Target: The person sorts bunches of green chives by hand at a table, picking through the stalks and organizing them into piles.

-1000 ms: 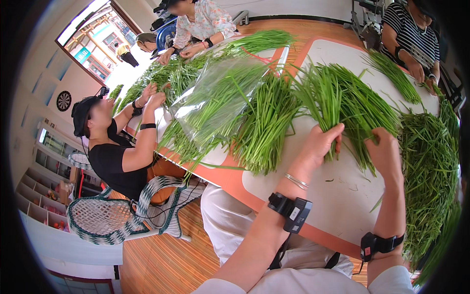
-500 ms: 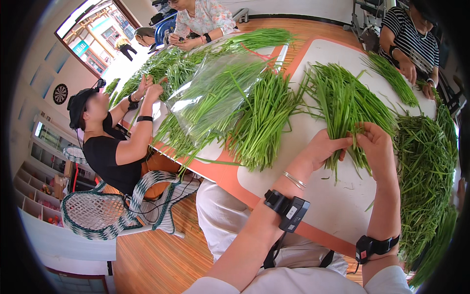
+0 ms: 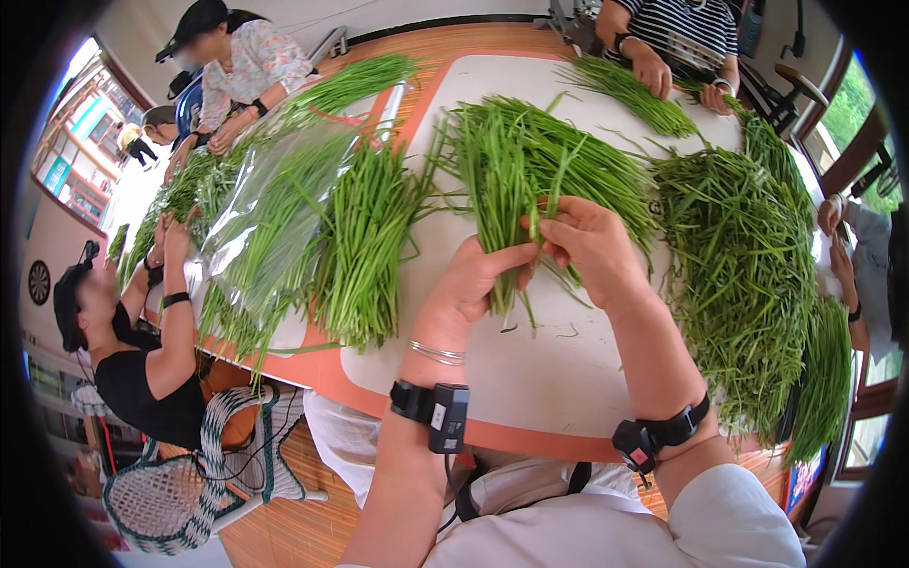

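A bunch of long green garlic chives lies in front of me on the white and orange table. My left hand is closed around the stalk ends of that bunch, its thumb across the front. Right beside it, my right hand pinches a few chive stalks between thumb and fingers, close to the left thumb. More chives fan out behind the right hand. Stalk tips hang below my hands, and the left fingers are partly hidden behind the bunch.
Left of my hands lie a chive bundle and a clear plastic bag over more chives. A large heap of chives covers the right side. Several people work around the table. A woven chair stands at lower left.
My view has swung to the right, so the table and people sit further left in the picture. Both hands remain at the bunch; the right hand now pinches stalks beside the left thumb.
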